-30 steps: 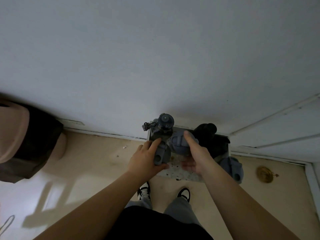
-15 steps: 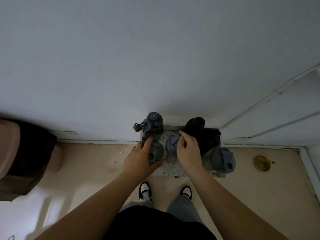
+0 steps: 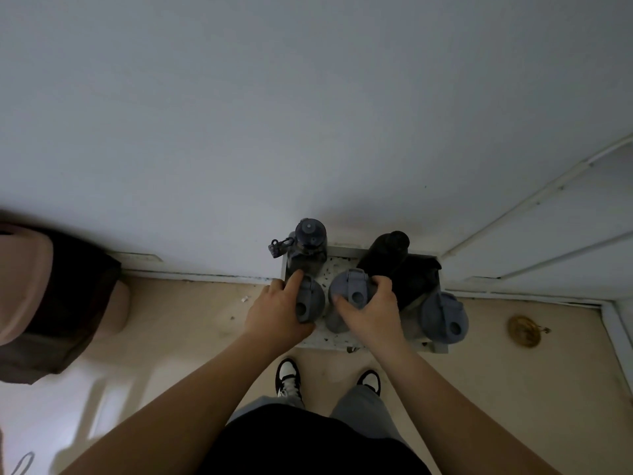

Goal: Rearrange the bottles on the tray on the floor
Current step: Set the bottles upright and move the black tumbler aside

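A speckled white tray lies on the floor against the wall. Several bottles stand in it. My left hand grips a grey-lidded bottle at the tray's front left. My right hand holds the lid of a second grey-lidded bottle in the middle. A third grey-lidded bottle stands at the front right corner. A dark translucent bottle with a strap is at the back left, and a black bottle leans at the back right.
The wall rises right behind the tray. A pink and dark brown object stands at the left. A brass floor fitting lies to the right, near a white door frame. My shoes are just before the tray.
Both hands have lowered with their bottles towards the tray. The right hand's bottle now stands upright beside the left one, and my fingers wrap its lid from the right.
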The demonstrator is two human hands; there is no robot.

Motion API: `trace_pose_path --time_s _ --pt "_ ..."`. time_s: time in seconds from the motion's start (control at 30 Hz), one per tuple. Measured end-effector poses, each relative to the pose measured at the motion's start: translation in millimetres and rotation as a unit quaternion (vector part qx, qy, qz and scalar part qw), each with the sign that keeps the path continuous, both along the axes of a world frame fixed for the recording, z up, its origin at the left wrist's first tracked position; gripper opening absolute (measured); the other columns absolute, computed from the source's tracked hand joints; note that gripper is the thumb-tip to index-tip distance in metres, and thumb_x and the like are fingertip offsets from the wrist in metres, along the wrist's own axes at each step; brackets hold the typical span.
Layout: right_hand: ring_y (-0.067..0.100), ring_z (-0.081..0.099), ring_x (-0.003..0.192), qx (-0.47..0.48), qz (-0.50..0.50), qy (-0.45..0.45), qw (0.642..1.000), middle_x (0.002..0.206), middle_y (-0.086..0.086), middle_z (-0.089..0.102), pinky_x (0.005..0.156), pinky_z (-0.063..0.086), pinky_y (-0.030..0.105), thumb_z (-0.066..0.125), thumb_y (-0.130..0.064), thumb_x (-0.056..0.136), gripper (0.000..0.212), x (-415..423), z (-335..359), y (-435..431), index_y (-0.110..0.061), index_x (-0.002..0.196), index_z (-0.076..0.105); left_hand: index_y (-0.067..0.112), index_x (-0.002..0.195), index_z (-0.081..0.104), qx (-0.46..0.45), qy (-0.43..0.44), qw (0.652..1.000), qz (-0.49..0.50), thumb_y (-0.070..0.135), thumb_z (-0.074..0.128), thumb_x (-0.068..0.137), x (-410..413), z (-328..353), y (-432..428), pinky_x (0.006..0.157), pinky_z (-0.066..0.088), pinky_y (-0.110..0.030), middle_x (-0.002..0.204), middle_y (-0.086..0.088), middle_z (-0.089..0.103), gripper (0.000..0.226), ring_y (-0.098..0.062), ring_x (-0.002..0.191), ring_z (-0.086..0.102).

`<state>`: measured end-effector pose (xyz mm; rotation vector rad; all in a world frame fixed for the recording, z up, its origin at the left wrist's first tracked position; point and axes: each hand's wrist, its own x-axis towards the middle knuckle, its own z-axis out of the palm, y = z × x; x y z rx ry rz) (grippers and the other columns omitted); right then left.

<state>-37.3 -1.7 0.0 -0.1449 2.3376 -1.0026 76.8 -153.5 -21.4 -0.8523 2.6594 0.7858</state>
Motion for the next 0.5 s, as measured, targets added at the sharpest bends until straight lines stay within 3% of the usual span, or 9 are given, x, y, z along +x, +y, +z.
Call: trace_pose_path --time_s 0.2,0.3,0.4,0.5 --pt "0.024 0.054 0.105 -0.006 0.013 0.077 0.997 0.126 0.009 0.043 0.086 0.054 0.04 0.084 -0.04 0.078 0.073 13 -4 5 -0.017 0.13 0.038 0.029 0.156 0.018 0.008 0.004 1.0 0.028 0.053 0.077 0.069 1 2 7 0.09 0.056 -0.044 0.13 -0.009 0.053 0.107 -0.032 0.118 0.056" --pt "0.03 0.054 0.113 0.01 0.03 0.072 0.997 0.132 0.013 0.04 0.088 0.052 0.036 0.084 -0.043 0.078 0.086 11 -7 10 -0.014 0.142 0.034 0.028 0.156 0.014 0.011 -0.009 0.999 0.029 0.053 0.079 0.068 -1 7 10 0.096 0.054 -0.047 0.145 -0.009 0.044 0.112 -0.033 0.128 0.05" --pt "0.032 0.052 0.119 0.02 0.068 0.042 0.997 0.136 0.014 0.036 0.091 0.043 0.029 0.086 -0.045 0.076 0.101 11 -8 18 -0.014 0.152 0.027 0.026 0.158 0.013 0.003 -0.01 0.999 0.032 0.064 0.073 0.07 -3 24 18 0.112 0.042 -0.049 0.163 -0.008 0.022 0.113 -0.032 0.146 0.029" --pt "0.031 0.047 0.127 0.011 0.061 -0.024 0.998 0.142 0.014 0.034 0.098 0.039 0.03 0.09 -0.037 0.073 0.11 5 -7 26 -0.016 0.157 0.022 0.023 0.153 0.03 -0.039 0.078 0.996 0.021 0.074 0.062 0.073 -6 41 35 0.116 0.037 -0.052 0.163 -0.006 0.025 0.099 -0.03 0.15 0.023"
